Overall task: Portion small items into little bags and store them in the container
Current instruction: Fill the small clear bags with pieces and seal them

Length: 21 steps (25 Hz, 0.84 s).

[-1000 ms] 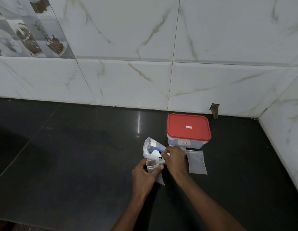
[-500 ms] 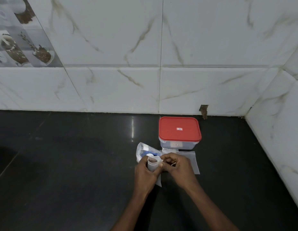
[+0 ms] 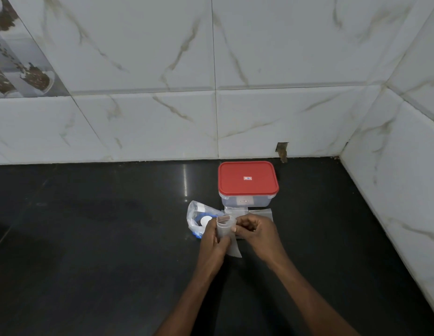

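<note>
A small clear bag (image 3: 226, 229) is held upright with its mouth open between both hands. My left hand (image 3: 213, 241) grips its left side, and my right hand (image 3: 257, 232) pinches its right edge with closed fingers. Left of it a larger crumpled plastic bag (image 3: 197, 218) lies on the counter, with white and blue items inside. Behind the hands stands a clear container with a shut red lid (image 3: 247, 178). More flat little bags (image 3: 258, 212) lie in front of the container, partly hidden by my right hand.
The black counter (image 3: 102, 238) ends at a white marble-tiled wall behind and a side wall (image 3: 393, 178) on the right, forming a corner. A small hole (image 3: 281, 151) sits in the wall near the container.
The view has shifted, so the scene sits lower in the frame. My right hand has drawn in beside the little bag's mouth, and both hands now hold that bag close together.
</note>
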Available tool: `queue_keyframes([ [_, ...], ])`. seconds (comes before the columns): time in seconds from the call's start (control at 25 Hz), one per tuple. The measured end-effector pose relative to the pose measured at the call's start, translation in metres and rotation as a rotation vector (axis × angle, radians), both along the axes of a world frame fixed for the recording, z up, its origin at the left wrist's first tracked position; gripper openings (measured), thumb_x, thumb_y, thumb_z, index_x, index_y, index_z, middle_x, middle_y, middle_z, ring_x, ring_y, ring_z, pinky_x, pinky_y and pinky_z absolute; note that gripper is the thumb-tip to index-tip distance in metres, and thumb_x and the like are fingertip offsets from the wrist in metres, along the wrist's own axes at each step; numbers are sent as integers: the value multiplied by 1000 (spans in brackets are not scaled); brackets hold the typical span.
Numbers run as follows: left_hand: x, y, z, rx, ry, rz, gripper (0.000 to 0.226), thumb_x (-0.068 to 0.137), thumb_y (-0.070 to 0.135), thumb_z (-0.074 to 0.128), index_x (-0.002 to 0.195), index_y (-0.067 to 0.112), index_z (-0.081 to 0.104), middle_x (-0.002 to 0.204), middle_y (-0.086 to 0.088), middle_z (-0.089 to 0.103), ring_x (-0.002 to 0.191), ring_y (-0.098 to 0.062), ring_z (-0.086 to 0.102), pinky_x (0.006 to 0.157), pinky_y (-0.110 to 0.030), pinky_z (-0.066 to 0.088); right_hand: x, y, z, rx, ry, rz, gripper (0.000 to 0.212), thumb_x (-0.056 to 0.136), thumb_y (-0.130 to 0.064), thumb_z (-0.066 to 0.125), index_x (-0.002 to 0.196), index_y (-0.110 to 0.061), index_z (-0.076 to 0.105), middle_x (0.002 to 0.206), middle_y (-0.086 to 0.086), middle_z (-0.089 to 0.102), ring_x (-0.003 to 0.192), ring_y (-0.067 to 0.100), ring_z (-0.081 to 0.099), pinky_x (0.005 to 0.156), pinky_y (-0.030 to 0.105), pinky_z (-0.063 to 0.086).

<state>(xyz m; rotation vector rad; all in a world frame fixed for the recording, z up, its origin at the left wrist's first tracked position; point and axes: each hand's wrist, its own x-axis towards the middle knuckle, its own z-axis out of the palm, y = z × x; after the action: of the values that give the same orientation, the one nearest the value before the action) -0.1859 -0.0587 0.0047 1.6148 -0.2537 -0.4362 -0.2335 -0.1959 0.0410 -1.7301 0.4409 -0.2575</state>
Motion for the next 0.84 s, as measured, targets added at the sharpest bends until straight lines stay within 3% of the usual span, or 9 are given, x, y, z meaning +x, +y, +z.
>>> queue_keyframes([
  [0.08, -2, -6, -10, -9, 41, 15, 40, 83, 17, 50, 120, 19, 64, 111, -2, 73, 110, -23, 66, 89, -26, 54, -2, -4, -2, -17, 6, -72, 7, 82, -5, 70, 80, -10, 75, 78, 1, 75, 74, 11, 70, 72, 27, 55],
  [0.16, 2, -10, -16, 13, 123, 74, 31, 83, 27, 54, 110, 21, 67, 100, 3, 74, 109, -33, 64, 83, -17, 52, -5, -10, -3, 41, 23, -56, 6, 84, -11, 70, 83, -14, 76, 82, -1, 75, 78, 12, 71, 75, 29, 56],
  [0.24, -2, -13, -12, 41, 141, 16, 26, 87, 28, 55, 112, 25, 64, 105, 6, 72, 106, -24, 65, 88, -22, 52, -9, -11, -3, 91, 26, 23, 6, 84, -20, 74, 89, -18, 76, 88, -2, 76, 85, 14, 72, 80, 32, 58],
  [0.32, -10, -16, -6, 4, 98, -44, 25, 97, 18, 53, 118, 27, 62, 116, 4, 70, 108, -11, 65, 94, -28, 50, -10, -10, -6, 31, 16, 0, 5, 83, -17, 74, 88, -16, 77, 85, -1, 76, 82, 17, 72, 79, 38, 59],
  [0.44, -14, -16, -9, -95, 128, -10, 37, 91, 21, 55, 126, 28, 64, 125, 3, 70, 119, -13, 64, 101, -31, 49, -12, -18, -9, 10, -8, -136, 11, 88, -6, 66, 81, -10, 74, 77, 5, 73, 70, 16, 68, 74, 41, 58],
  [0.52, -13, -15, -8, -84, 181, 21, 35, 88, 21, 56, 120, 30, 68, 119, 4, 73, 115, -15, 66, 100, -34, 51, -14, -29, -8, -22, -14, -166, 10, 89, -8, 65, 88, -11, 73, 79, 4, 73, 70, 15, 67, 73, 39, 57],
  [0.6, -12, -12, -9, -91, 196, 32, 27, 93, 17, 59, 117, 24, 69, 114, -2, 75, 111, -23, 69, 98, -40, 53, -17, -35, -6, 8, 21, -71, 11, 89, -16, 68, 98, -14, 74, 86, 0, 75, 74, 14, 69, 76, 36, 59],
  [0.72, -12, -14, -8, -90, 138, 17, 25, 94, 17, 64, 118, 15, 67, 111, -8, 75, 107, -27, 71, 94, -42, 56, -19, -28, -7, 15, 91, 98, 11, 81, -18, 77, 92, -17, 76, 85, -1, 76, 77, 9, 69, 80, 33, 56],
  [0.84, -10, -13, -6, -103, 134, -24, 32, 86, 13, 74, 117, 12, 66, 108, -10, 76, 102, -27, 72, 86, -37, 57, -18, -27, -11, -17, 40, 3, 13, 79, -8, 77, 86, -19, 77, 81, -1, 76, 77, 13, 71, 80, 38, 59],
])
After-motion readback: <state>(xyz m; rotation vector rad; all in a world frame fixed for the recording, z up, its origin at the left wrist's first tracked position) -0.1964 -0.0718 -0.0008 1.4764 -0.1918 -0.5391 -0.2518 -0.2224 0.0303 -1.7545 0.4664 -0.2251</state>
